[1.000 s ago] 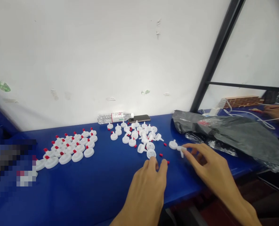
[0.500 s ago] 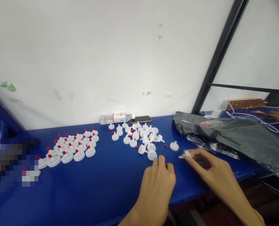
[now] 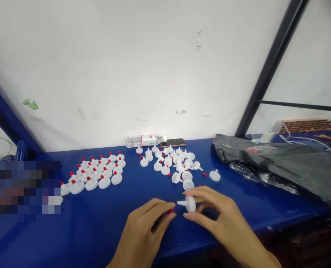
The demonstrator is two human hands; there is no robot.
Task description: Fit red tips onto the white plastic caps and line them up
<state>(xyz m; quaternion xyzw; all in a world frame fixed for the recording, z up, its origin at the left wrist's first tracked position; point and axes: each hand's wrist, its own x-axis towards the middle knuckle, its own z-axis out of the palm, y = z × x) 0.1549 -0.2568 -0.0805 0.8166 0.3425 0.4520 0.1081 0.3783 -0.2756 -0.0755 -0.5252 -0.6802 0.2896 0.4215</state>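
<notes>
Between the thumb and fingers of my right hand (image 3: 221, 212) is a white nozzle cap (image 3: 191, 204), held sideways with its thin spout pointing left. My left hand (image 3: 145, 227) pinches a small red tip cap (image 3: 171, 210), mostly covered by the fingertips. The red piece sits just left of the spout, apart from it. Beyond my hands lies a loose pile of white nozzle caps (image 3: 188, 184), some upright and some tipped over, with small red tip caps (image 3: 204, 174) scattered among them. One white nozzle cap (image 3: 215, 175) stands alone at the pile's right.
On the left, several white nozzle caps with red tips (image 3: 104, 182) stand in rows on the blue table (image 3: 104, 230). A water bottle (image 3: 143, 140) and a phone (image 3: 173, 143) lie by the wall. Grey plastic bags (image 3: 266, 160) cover the right side. A blurred patch hides the far left.
My right hand has brought the nozzle cap left and nearer to me. My left hand has drawn back from the pile, now showing a red tip cap. The view has shifted slightly left.
</notes>
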